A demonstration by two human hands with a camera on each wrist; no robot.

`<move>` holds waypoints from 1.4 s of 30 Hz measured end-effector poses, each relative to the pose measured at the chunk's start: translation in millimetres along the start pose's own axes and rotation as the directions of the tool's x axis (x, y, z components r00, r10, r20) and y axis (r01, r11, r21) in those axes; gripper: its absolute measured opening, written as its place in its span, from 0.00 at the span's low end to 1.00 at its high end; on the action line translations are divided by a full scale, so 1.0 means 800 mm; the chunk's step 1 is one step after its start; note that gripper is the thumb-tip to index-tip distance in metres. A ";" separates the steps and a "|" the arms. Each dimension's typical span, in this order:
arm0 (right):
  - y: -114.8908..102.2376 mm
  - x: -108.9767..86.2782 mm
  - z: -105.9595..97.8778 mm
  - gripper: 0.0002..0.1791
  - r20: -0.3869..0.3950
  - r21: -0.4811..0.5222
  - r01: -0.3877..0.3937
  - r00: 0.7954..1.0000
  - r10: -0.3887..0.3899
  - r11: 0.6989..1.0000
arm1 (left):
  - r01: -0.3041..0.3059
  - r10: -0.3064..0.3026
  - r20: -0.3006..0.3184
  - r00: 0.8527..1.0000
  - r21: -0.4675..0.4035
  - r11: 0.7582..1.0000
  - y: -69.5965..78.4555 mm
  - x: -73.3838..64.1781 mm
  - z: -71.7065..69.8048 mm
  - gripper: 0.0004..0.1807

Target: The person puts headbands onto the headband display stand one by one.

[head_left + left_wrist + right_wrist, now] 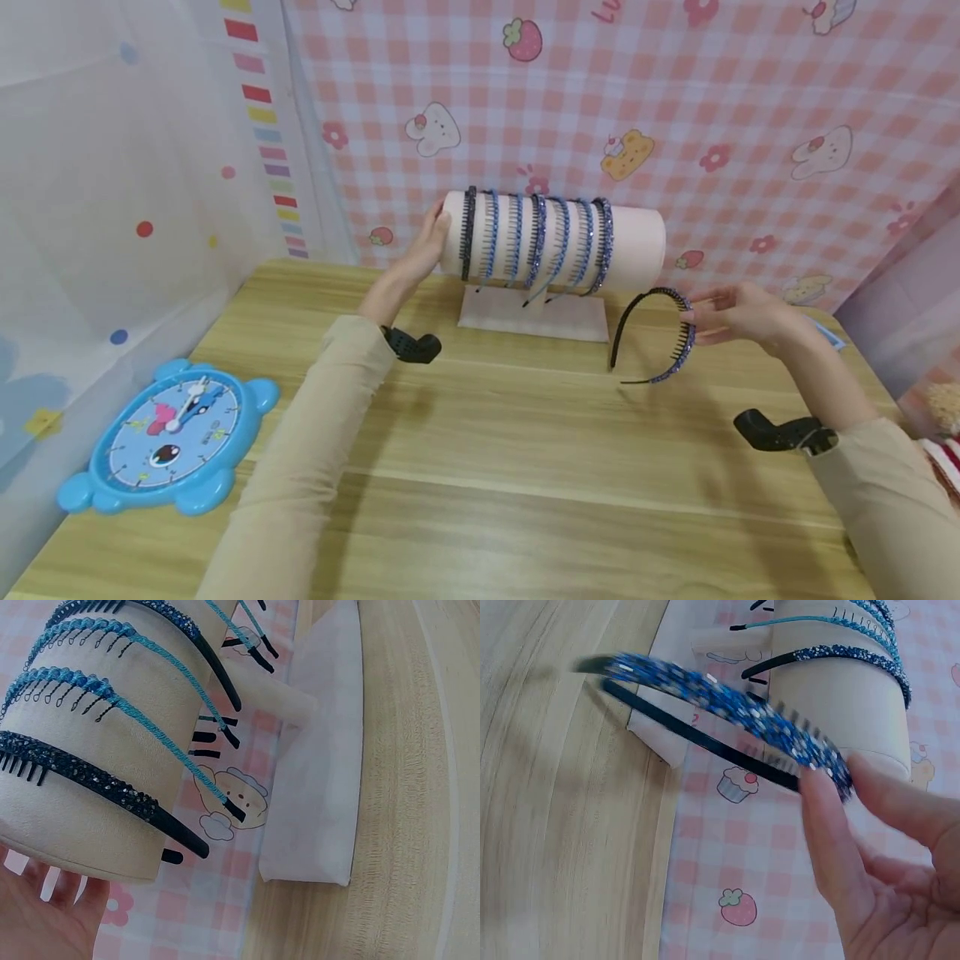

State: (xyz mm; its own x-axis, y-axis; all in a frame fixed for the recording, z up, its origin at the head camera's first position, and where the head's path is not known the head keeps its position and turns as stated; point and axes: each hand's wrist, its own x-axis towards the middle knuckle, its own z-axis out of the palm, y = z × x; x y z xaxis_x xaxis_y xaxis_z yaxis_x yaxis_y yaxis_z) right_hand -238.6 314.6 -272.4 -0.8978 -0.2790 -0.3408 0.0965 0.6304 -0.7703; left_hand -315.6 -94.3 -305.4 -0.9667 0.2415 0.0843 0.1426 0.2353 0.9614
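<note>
A pale cylindrical display stand [636,242] carries several headbands [539,242], some blue and braided, others dark and glittery. My left hand [431,242] rests against the stand's left end; in the left wrist view its fingers [64,889] reach under the end's edge. My right hand [738,315] pinches a glittery blue-black headband [682,354] between thumb and fingers, to the right of the stand. The right wrist view shows this headband [727,705] with comb teeth along its inside and its arms pointing left, the stand's bare right end behind it.
The stand's flat white base [532,315] sits near the back of the wooden table [525,467]. A blue toy clock [172,433] lies at the left. Behind hangs a pink checked cloth [480,100]. A small blue object [828,333] lies beyond my right wrist.
</note>
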 end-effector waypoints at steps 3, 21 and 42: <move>-0.007 0.005 0.000 0.38 -0.074 0.019 -0.003 0.997 0.004 1.000 | 0.004 -0.004 -0.009 1.000 -0.004 1.000 0.000 0.000 0.001 0.32; -0.068 0.035 0.013 0.36 -0.473 0.055 0.121 0.878 -0.081 0.991 | 0.009 -0.009 0.001 1.000 -0.016 1.000 -0.001 0.002 0.000 0.32; -0.053 0.054 0.001 0.32 -0.423 -0.239 0.290 0.828 -0.368 0.927 | -0.006 0.006 0.005 1.000 -0.014 1.000 0.001 0.000 -0.002 0.32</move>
State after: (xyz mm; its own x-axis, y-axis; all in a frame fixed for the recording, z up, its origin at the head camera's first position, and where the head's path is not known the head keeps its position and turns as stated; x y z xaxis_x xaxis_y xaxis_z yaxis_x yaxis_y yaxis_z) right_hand -281.5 275.1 -254.9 -0.9607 -0.1568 0.2290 -0.2734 0.6767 -0.6836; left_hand -315.5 -95.4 -304.4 -0.9648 0.2474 0.0890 0.1455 0.2205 0.9645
